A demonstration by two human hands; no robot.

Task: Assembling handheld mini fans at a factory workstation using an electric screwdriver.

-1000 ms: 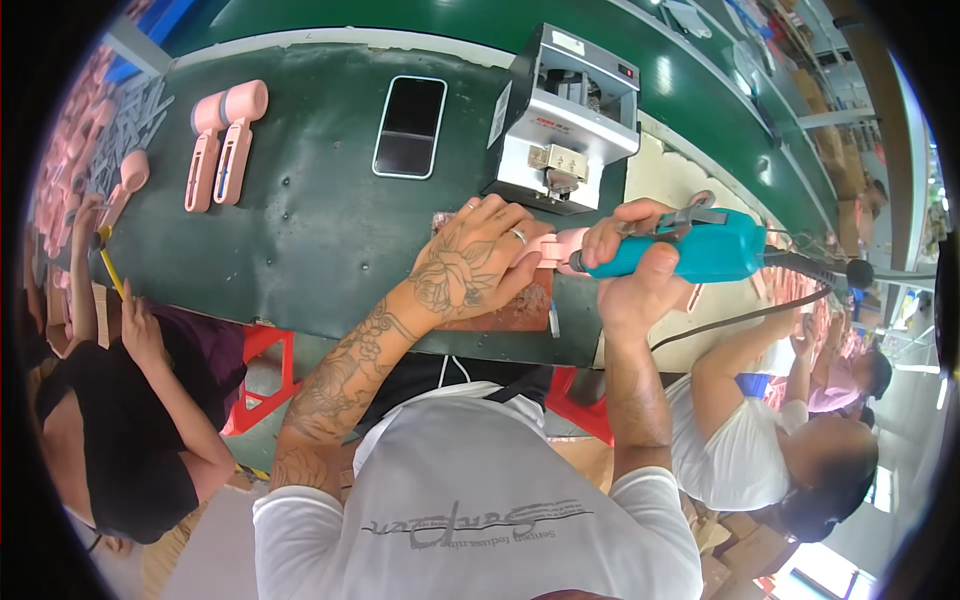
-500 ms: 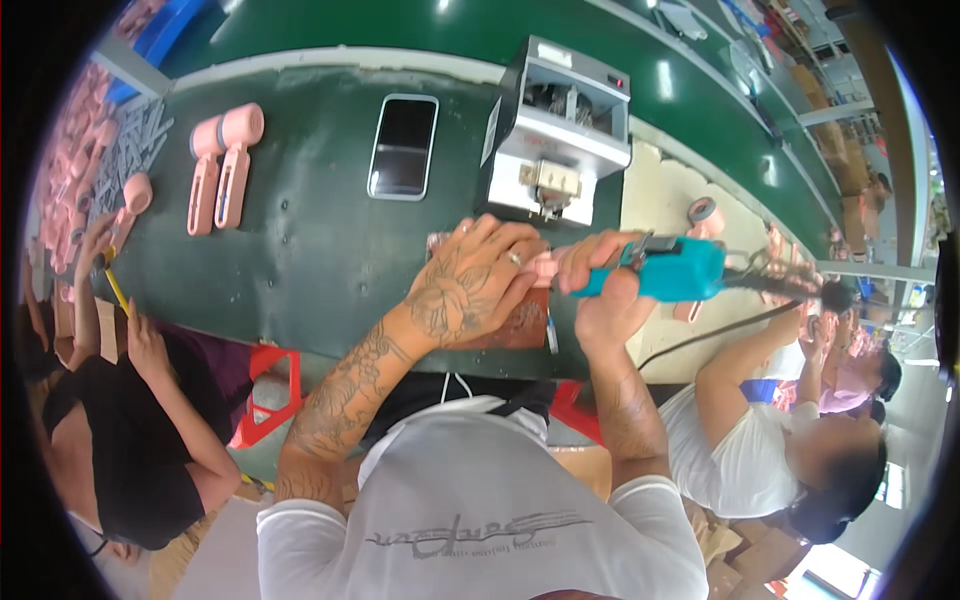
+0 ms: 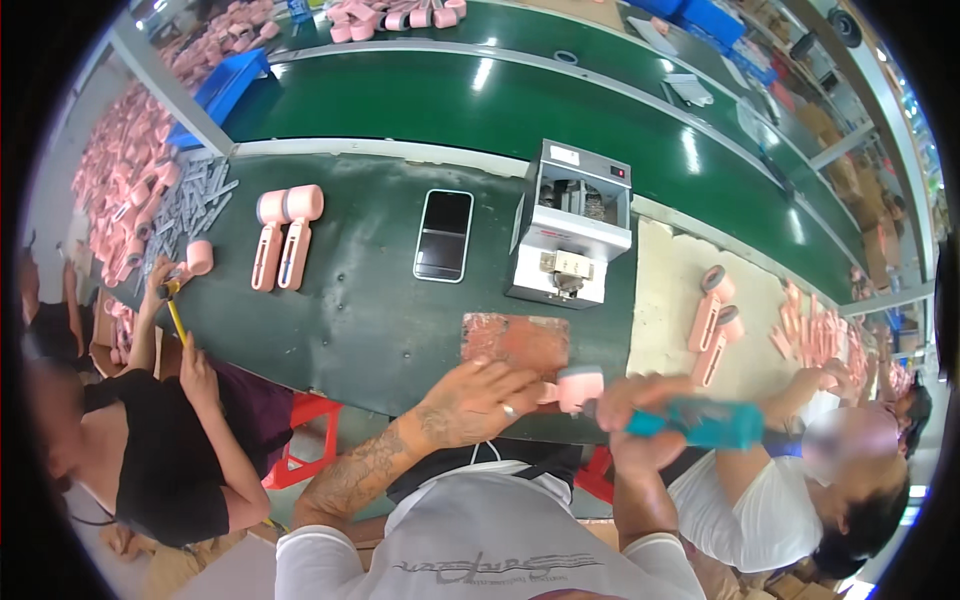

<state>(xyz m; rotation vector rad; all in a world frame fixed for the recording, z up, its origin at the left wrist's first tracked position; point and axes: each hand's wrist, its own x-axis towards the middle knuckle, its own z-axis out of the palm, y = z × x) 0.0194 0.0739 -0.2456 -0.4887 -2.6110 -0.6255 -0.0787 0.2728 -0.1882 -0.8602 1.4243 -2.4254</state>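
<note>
My left hand (image 3: 478, 402), tattooed and with a ring, is closed around the slim end of a pink round-headed handle part (image 3: 581, 388). The part's round head with a grey rim points toward my right hand (image 3: 645, 420). That hand grips a teal electric screwdriver (image 3: 705, 423), blurred by motion, whose tip is close to the pink head; whether they touch I cannot tell. Both hands are at the table's front edge, just nearer to me than a worn reddish-brown pad (image 3: 515, 340).
Beyond the pad stands a grey screw feeder (image 3: 572, 225), with a phone (image 3: 443, 236) left of it. Two pink parts (image 3: 283, 238) lie farther left, and two more (image 3: 712, 325) on the right. A co-worker's hands (image 3: 195, 365) hold a yellow-handled tool at left; another person sits at right.
My hands have drawn back toward me from over the pad, leaving it uncovered. The pink part's round head now shows between them. The whole view has shifted, showing more of the far side.
</note>
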